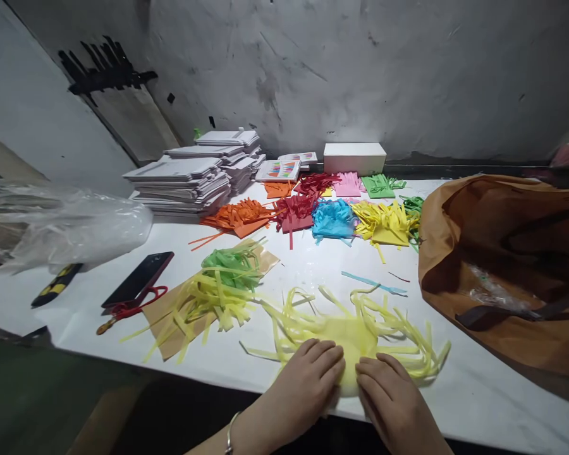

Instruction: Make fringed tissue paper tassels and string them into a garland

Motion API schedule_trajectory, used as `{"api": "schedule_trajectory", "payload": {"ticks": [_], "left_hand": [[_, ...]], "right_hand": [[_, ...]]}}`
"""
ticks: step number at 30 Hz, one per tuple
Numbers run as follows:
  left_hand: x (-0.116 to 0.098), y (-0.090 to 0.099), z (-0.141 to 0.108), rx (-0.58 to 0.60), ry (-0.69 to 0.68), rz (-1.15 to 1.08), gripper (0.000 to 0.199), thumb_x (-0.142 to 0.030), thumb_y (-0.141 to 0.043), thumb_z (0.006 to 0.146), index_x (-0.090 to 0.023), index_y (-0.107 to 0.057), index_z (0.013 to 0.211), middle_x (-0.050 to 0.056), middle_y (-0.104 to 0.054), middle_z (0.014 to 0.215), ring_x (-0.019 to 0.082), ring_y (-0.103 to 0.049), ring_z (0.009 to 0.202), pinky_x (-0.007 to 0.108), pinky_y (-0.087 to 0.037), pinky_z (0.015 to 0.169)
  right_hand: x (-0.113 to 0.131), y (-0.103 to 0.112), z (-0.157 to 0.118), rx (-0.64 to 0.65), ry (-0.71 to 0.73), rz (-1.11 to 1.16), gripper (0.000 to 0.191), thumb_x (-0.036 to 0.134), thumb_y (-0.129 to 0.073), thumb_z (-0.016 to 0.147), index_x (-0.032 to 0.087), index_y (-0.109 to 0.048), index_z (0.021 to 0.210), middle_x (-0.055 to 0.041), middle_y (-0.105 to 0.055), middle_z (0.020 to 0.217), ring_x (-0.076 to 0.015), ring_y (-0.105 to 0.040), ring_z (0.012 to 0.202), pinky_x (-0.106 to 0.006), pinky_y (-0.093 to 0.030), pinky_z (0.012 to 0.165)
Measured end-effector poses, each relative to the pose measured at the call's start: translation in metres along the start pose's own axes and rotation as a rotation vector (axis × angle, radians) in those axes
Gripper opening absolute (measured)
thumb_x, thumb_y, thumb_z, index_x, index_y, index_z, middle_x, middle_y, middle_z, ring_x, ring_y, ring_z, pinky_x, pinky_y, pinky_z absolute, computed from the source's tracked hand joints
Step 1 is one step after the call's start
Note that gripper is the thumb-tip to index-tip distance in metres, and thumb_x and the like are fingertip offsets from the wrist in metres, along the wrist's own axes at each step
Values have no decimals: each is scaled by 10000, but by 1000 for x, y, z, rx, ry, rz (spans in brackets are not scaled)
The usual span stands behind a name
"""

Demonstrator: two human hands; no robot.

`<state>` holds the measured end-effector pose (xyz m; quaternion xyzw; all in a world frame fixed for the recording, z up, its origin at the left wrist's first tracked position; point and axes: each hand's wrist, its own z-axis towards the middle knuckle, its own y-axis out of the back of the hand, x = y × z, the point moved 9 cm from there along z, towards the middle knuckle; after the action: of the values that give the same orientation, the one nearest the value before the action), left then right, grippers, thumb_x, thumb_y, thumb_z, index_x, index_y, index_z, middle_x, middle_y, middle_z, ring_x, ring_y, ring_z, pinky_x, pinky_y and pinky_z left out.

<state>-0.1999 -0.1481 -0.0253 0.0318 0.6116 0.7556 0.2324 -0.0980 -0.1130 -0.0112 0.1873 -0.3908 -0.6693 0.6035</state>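
Note:
A pale yellow sheet of tissue paper with fringed ends [348, 335] lies at the table's front edge, its cut strips spread to both sides. My left hand [308, 373] holds its near part from the left, fingers curled together over it. From the right, my right hand [391, 392] grips the same part, a narrow gap away. Both thumbs are hidden beneath the hands. To the left, loose yellow strips [213, 297] and a bunch of green fringed paper [232, 265] lie on a brown paper sheet [168, 316].
Behind are fringed bundles in orange [244, 215], red [294, 212], blue [332, 218] and yellow [384, 221]. Stacks of white packets [180, 183] and a white box [354, 158] stand near the wall. A phone [140, 278], red scissors [133, 306], plastic bag [90, 227] and brown bag [440, 246] flank the work.

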Motion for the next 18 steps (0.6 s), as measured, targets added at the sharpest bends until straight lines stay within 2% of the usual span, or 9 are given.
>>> {"api": "schedule_trajectory", "payload": {"ticks": [3,6,8,10,12,14,18], "left_hand": [[3,6,-4,-95,-14,-6,259,-63,-499,948,-153,-593,1172,91,-727,1138,241,-657,1035,394,-489,939],[-1,16,-12,-172,-35,-18,234,-119,-396,1015,-152,-606,1113,77,-745,1016,218,-671,909,374,-497,881],[-3,20,-18,-194,-39,-48,264,-140,-345,1037,-156,-606,1071,58,-742,937,202,-664,831,348,-501,813],[0,19,-21,-189,-1,-79,262,-141,-342,1035,-166,-603,1029,46,-726,870,199,-649,772,334,-497,742],[10,13,-20,-142,98,-98,232,-141,-378,1018,-181,-605,991,38,-703,816,206,-637,738,328,-490,686],[28,6,-17,-61,262,-100,204,-141,-424,996,-194,-611,935,31,-682,773,212,-639,714,314,-480,639],[60,-8,-7,155,590,-41,179,-141,-484,971,-193,-606,852,31,-686,806,209,-673,703,293,-452,600]], "right_hand": [[2,1,-1,79,57,-8,226,142,-466,972,139,-646,1109,-105,-742,1115,-210,-691,1078,-398,-497,1033],[7,1,-4,66,138,-51,268,118,-426,996,126,-633,1166,-74,-752,1120,-205,-663,1123,-412,-371,1137],[5,1,-4,48,119,-6,272,92,-407,1003,133,-635,1145,-53,-759,1067,-195,-661,1094,-405,-309,1155],[-1,1,-2,49,31,75,250,106,-414,1008,138,-628,1131,-40,-749,988,-199,-652,1059,-394,-310,1111],[-10,-1,1,54,-92,145,202,115,-450,997,165,-620,1095,-12,-720,904,-201,-639,997,-379,-334,1023],[-19,-3,4,40,-204,170,157,106,-484,980,191,-606,1031,7,-687,849,-194,-620,901,-370,-342,932],[-34,-12,6,-41,-349,39,119,123,-484,986,194,-577,1003,-11,-661,829,-194,-584,785,-388,-336,854]]}}
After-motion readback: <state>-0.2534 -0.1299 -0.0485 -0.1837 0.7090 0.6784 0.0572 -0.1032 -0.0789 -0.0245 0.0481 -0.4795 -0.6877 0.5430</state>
